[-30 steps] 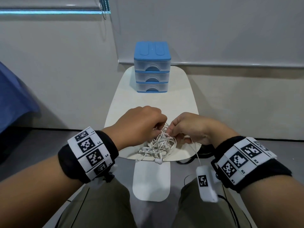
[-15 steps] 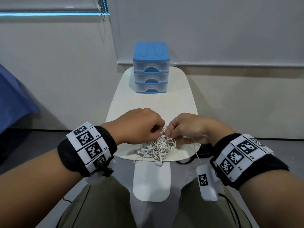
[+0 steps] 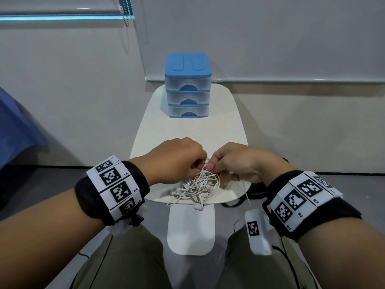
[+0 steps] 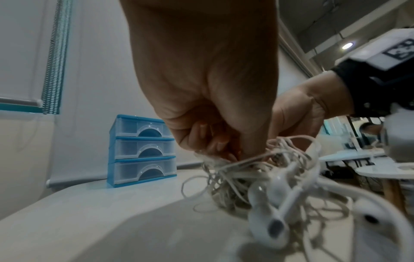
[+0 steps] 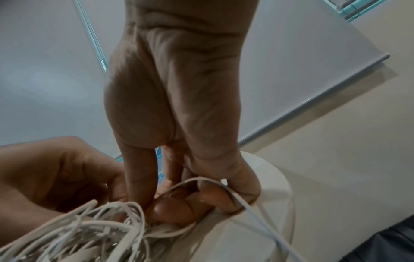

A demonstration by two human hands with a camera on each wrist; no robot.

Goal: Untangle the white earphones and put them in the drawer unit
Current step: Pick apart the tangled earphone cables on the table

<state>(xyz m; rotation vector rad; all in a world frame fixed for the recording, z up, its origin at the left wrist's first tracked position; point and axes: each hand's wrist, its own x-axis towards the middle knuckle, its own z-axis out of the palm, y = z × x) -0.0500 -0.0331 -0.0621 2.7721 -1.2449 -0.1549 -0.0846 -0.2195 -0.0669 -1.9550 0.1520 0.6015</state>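
Pale grey walls and a lowered roller blind [image 3: 270, 38] back the small white rounded bench [image 3: 187, 134] in front of me. At its far end stands the blue-topped plastic drawer unit with three clear drawers [image 3: 188, 86], all three pushed in; from the left wrist view I see it [image 4: 141, 150] upright, well apart from my hands.

Near the front edge of the bench lies the tangled bundle of white wired earphones [image 3: 198, 186], its top lifted slightly between my hands, with a few loops and one earbud hanging over the edge. From the left wrist view the earbuds [image 4: 275, 209] sit close to the lens, cords knotted behind them.

My left hand [image 3: 175, 161] is curled, its fingertips [image 4: 215, 143] pinching cords at the top of the tangle. My right hand [image 3: 239, 161] meets it from the other side; in the right wrist view I see thumb and forefinger [image 5: 143, 177] closed on a strand, and one cord [image 5: 224, 186] looping over the curled lower fingers and running off toward the lower right.

Both wrists carry black bands with white coded marker tiles [image 3: 116, 184]. Olive trousers [image 3: 125, 263] fill the bottom of the head view.
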